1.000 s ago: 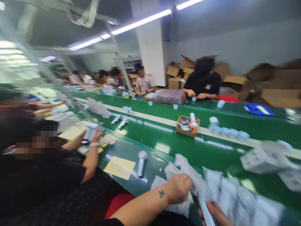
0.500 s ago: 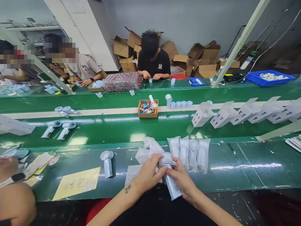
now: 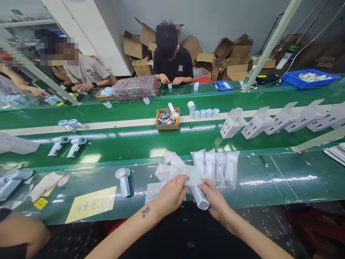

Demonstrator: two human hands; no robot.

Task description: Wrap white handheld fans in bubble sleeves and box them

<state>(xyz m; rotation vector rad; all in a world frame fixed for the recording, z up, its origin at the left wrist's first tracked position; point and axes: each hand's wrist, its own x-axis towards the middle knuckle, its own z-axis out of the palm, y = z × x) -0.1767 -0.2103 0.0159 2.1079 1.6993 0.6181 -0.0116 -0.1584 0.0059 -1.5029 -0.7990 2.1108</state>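
across glossy green worktop [image 3: 269, 194], both hands [image 3: 192, 196] grip smooth pale-blue angular handle [image 3: 199, 198].

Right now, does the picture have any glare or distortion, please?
Head view: white glare streaks and patches on the green belt and worktable; the left post and right post lean outward, perhaps partly lens distortion; the left hand and right hand look fairly sharp.

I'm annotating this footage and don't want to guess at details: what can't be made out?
- Upper end of the held device: head view, hidden by cloudy wrapping and the left hand.
- Writing on the yellow sheet: head view, too small and blurred to read surely.
- Rightmost white box: head view, cut off by the right edge.
- White pieces in the blue tray: head view, too small to identify.
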